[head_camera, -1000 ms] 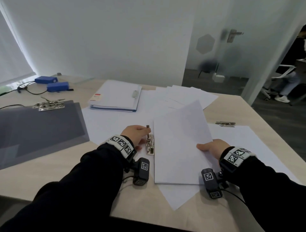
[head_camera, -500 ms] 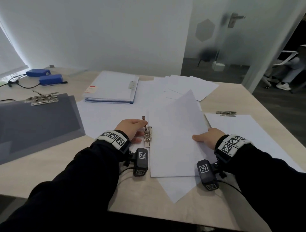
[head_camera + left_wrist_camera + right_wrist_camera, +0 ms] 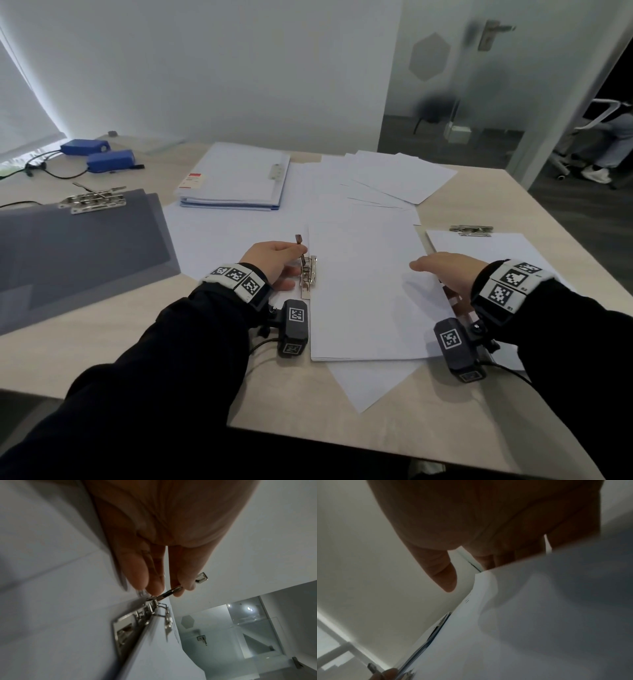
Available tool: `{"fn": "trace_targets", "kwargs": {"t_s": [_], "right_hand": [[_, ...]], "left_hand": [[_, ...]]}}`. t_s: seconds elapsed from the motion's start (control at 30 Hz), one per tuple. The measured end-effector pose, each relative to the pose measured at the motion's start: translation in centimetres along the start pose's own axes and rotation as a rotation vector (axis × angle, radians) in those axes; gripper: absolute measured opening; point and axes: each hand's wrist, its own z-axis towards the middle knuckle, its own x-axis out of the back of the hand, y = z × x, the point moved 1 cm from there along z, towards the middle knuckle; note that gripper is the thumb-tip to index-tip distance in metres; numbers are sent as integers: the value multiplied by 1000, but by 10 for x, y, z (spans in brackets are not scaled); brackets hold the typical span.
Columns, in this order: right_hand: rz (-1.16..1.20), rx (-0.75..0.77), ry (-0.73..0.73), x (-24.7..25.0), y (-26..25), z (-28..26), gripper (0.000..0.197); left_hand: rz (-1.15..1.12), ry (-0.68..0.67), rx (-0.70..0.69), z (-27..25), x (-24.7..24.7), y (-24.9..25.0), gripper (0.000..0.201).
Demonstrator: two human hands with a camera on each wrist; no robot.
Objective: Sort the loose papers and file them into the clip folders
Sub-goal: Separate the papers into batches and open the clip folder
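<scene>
Now lying flat after tilting upward a second ago: paper stack (image 3: pixel 370 291), right hand (image 3: pixel 448 270) grasping its edge for alignment. Left hand (image 3: pixel 270 260) pinching raised clip lever (image 3: pixel 173 592), keeping clamp (image 3: pixel 308 274) open.

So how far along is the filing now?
Done, apparently: the closed blue folder. In hand: left hand holds the clip lever raised while right hand holds a paper stack at the clip. Left: fanned loose sheets; the grey folder lies open.
</scene>
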Motion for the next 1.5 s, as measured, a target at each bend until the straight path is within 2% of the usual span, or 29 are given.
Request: {"fn": "trace_targets", "kwargs": {"t_s": [0.3, 0.5, 0.73, 0.83, 0.93, 1.03, 1.13, 1.27, 1.4, 1.5], "right_hand": [[16, -30, 16, -1, 5, 1, 29], [112, -18, 14, -3, 8, 1, 23], [217, 49, 15, 1, 15, -5, 37], [265, 74, 19, 5, 18, -6, 37], [193, 122, 44, 10, 19, -7, 42], [48, 175, 37, 14, 22, -14, 40], [-114, 207, 25, 17, 25, -24, 32], [-342, 230, 13, 21, 28, -37, 29], [-496, 241, 13, 22, 28, -46, 29], [-534, 259, 13, 21, 29, -48, 23]], "left_hand": [[3, -9, 9, -1, 0, 1, 26], [15, -6, 8, -4, -1, 4, 27], [22, -7, 22, -8, -1, 6, 25], [7, -48, 38, -12, 0, 7, 17], [35, -47, 36, -22, 3, 8, 31], [164, -28, 12, -37, 6, 10, 39], [327, -36, -47, -63, 7, 18, 29], [709, -148, -115, -100, 2, 21, 20], [1145, -242, -149, -121, -11, 24, 34], [1342, -296, -180, -128, -22, 25, 44]]}}
